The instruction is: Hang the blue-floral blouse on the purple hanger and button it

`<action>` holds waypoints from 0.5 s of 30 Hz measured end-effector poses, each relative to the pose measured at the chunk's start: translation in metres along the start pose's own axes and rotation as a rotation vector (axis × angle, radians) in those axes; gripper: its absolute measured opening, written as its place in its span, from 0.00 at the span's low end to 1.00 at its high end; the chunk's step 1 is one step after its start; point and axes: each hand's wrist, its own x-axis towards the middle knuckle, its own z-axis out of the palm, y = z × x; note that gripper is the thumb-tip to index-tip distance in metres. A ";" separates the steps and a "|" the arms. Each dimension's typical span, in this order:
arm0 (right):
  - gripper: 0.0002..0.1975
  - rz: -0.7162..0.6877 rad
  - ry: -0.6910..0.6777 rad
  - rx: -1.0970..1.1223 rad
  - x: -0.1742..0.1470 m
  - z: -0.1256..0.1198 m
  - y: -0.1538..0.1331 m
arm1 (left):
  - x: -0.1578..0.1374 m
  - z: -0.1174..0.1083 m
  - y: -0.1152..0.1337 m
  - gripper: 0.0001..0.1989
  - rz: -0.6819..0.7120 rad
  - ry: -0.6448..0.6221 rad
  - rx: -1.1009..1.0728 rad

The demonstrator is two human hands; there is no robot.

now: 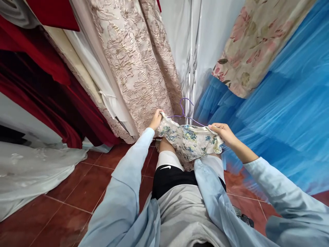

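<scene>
A pale garment with a blue and green flower print (191, 140) hangs on a purple hanger (183, 107), its hook pointing up and away from me. My left hand (156, 120) is closed on the garment's upper left corner, beside the hanger's left end. At the opposite upper corner, my right hand (222, 132) pinches the cloth with the thumb on top. Between both hands the garment is spread out in front of my knees. Its lower part drops out of sight behind my legs.
Long pink brocade fabric (136, 65) hangs straight ahead. Blue tulle (282, 113) and a floral cloth (252, 48) hang at the right, close to my right arm. Dark red garments (51, 82) hang left, above white fabric (31, 178) trailing on the red tile floor (77, 192).
</scene>
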 end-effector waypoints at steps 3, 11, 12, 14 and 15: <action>0.25 0.096 -0.090 0.093 -0.008 -0.001 0.002 | -0.023 -0.018 0.006 0.13 0.058 -0.085 0.149; 0.30 -0.151 -0.248 0.119 -0.010 0.039 -0.011 | -0.038 0.006 0.043 0.33 0.121 0.102 0.002; 0.31 -0.183 -0.223 0.156 -0.005 0.048 -0.012 | -0.032 0.014 0.050 0.35 0.113 0.137 -0.050; 0.33 -0.245 -0.193 0.189 0.003 0.067 -0.014 | -0.018 0.029 0.061 0.35 0.066 0.204 -0.177; 0.34 -0.288 -0.184 0.167 0.005 0.075 -0.014 | -0.011 0.036 0.065 0.35 0.024 0.235 -0.259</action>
